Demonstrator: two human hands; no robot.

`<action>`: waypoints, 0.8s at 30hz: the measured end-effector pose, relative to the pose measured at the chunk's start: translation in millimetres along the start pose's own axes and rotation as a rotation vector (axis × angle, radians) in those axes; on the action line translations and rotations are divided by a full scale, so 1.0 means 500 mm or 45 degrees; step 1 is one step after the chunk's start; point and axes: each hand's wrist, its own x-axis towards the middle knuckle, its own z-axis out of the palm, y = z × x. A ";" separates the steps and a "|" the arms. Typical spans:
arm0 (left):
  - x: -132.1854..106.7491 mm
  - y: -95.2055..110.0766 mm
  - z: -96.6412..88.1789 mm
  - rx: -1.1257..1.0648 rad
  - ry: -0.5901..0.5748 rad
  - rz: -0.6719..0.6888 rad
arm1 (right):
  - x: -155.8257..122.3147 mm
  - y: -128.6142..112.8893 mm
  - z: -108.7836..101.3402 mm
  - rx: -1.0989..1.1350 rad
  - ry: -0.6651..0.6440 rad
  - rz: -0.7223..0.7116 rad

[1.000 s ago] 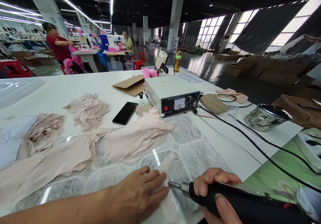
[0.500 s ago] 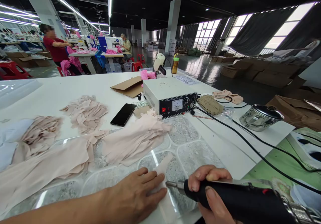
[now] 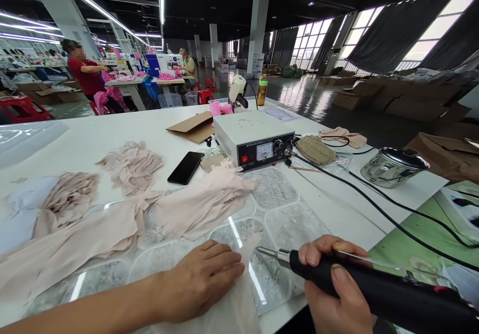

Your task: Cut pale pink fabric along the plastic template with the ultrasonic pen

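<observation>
The left hand (image 3: pixel 207 280) lies unclenched on pale cloth (image 3: pixel 244 301), while the right hand (image 3: pixel 349 296) clamps around a black tool (image 3: pixel 396 293).

At the near edge of the desk (image 3: pixel 93 132), the left hand (image 3: pixel 209 276) lies on a cloth strip (image 3: pixel 243 296); the right hand (image 3: pixel 339 279) grips a tool (image 3: pixel 392 286). A pot (image 3: pixel 387 172) stands near the right edge.
</observation>
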 end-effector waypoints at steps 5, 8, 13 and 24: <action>0.017 -0.018 0.031 -0.074 0.099 -0.116 | 0.009 0.027 0.008 -0.017 -0.068 -0.026; 0.020 -0.029 0.046 -0.073 0.049 -0.148 | 0.008 0.036 0.005 -0.043 -0.108 -0.027; 0.017 -0.040 0.046 -0.052 -0.029 -0.101 | 0.012 0.044 -0.002 -0.054 -0.157 -0.059; 0.030 -0.051 0.010 -0.081 -0.086 0.268 | 0.018 0.048 0.003 -0.041 -0.129 -0.006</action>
